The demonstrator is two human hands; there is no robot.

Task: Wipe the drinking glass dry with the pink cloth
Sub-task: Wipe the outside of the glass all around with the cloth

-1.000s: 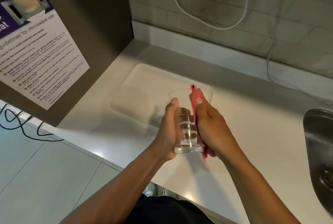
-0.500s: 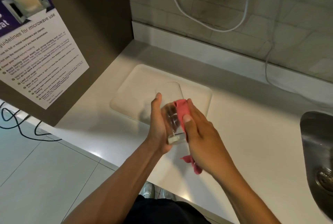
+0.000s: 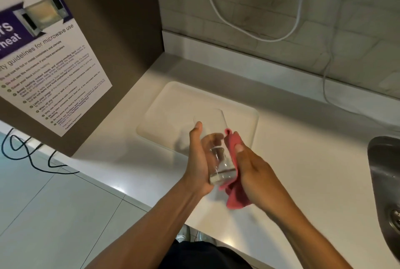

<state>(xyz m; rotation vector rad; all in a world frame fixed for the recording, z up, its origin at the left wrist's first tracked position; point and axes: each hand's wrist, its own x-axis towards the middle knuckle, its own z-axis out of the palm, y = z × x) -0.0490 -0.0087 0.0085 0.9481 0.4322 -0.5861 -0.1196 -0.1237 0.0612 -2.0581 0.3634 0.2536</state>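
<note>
A clear drinking glass (image 3: 217, 154) is held above the white counter, tilted with its thick base toward me and its mouth pointing away. My left hand (image 3: 199, 160) grips it along its left side, thumb stretched up the wall. My right hand (image 3: 251, 167) presses the pink cloth (image 3: 234, 190) against the glass's right side. The cloth shows above my fingers and hangs in a bunch below the glass base. Part of the glass wall is hidden by the cloth.
A white tray-like mat (image 3: 164, 112) lies on the counter (image 3: 303, 160) behind the glass. A steel sink (image 3: 385, 177) is at the right edge. A brown cabinet panel with a microwave-use notice (image 3: 47, 60) stands left. White cables (image 3: 259, 30) hang on the tiled wall.
The glass has shifted a little left and lower against the tray. My right hand slid the cloth down along the glass side, and more cloth now hangs below the base.
</note>
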